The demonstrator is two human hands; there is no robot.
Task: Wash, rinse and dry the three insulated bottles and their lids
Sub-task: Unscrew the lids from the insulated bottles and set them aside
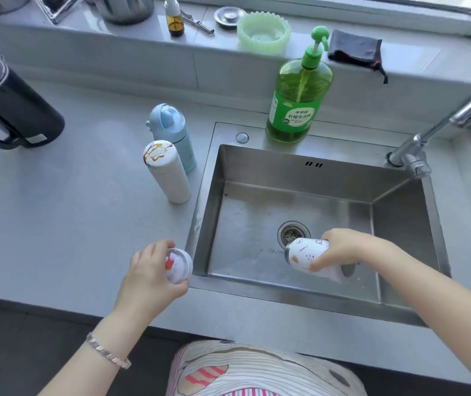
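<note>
Nearest, the left hand [148, 278] curls its fingers round a lid [178, 265] at the near left corner of the sink [257, 292]. Over the basin, the right hand [342, 250] grips a patterned bottle [305, 254] lying almost level, long axis left to right, open mouth pointing left beside the drain [291, 231]. Farther left on the counter stand a stained white bottle [168, 172] and, just behind it, a blue bottle [174, 130], both capped. A green soap bottle [297, 104] stands on the sink's far rim.
</note>
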